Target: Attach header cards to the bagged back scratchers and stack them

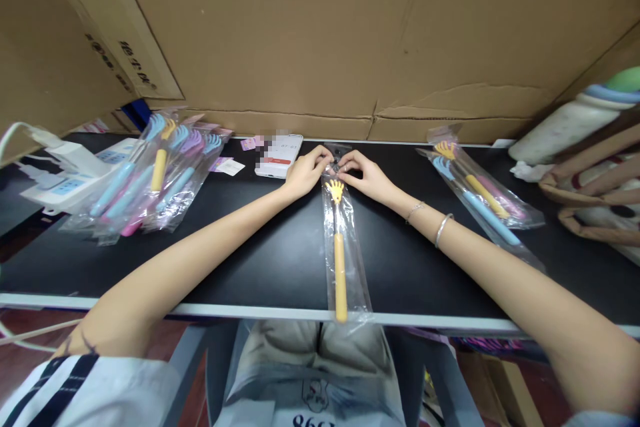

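Note:
A yellow hand-shaped back scratcher (340,260) lies in a long clear plastic bag (354,280) down the middle of the black table (260,247), its handle end reaching the near edge. My left hand (307,170) and my right hand (363,173) both pinch the bag's far end, one on each side of the flap. My right wrist wears two thin bracelets.
A pile of bagged scratchers in blue, pink, purple and yellow (150,173) lies at the left. More bagged ones (480,200) lie at the right. A phone (280,155) sits beyond my hands. A power strip (70,177) is far left; cardboard boxes (350,33) wall the back.

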A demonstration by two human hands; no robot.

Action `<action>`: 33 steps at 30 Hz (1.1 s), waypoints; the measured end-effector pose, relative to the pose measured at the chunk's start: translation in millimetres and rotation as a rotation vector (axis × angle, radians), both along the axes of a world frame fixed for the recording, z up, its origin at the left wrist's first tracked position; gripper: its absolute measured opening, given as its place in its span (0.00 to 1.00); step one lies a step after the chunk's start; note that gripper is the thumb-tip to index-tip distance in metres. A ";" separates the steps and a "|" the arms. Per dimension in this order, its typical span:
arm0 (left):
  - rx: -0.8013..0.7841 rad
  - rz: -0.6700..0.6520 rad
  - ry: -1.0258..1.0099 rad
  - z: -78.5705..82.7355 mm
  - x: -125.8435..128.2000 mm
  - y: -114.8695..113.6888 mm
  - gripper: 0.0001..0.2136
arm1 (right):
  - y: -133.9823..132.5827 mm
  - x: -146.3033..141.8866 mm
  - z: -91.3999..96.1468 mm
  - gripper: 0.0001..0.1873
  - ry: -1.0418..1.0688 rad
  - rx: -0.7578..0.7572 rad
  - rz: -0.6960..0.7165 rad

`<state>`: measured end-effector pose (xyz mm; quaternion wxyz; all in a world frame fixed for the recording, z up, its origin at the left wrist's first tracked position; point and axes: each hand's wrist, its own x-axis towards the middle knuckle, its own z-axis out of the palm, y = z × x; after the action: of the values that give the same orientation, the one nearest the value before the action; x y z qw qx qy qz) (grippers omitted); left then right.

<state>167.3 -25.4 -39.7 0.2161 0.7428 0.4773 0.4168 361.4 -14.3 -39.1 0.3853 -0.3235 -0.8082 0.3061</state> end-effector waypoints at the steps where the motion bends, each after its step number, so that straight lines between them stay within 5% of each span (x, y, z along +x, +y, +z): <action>1: 0.003 -0.005 -0.009 -1.1 -0.2 1.3 0.07 | 0.9 0.1 -0.8 0.16 0.007 -0.012 0.000; 18: -0.019 0.051 0.024 -1.6 0.1 7.1 0.07 | 3.3 0.6 -3.1 0.25 -0.007 -0.051 0.005; 33: -0.031 -0.096 -0.064 -5.2 -1.5 8.1 0.08 | 3.3 1.9 -2.9 0.22 -0.009 -0.033 -0.011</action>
<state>165.8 -17.3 -44.9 0.2623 0.7478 0.4404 0.4220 363.3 -11.0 -42.0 0.3781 -0.3357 -0.8029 0.3158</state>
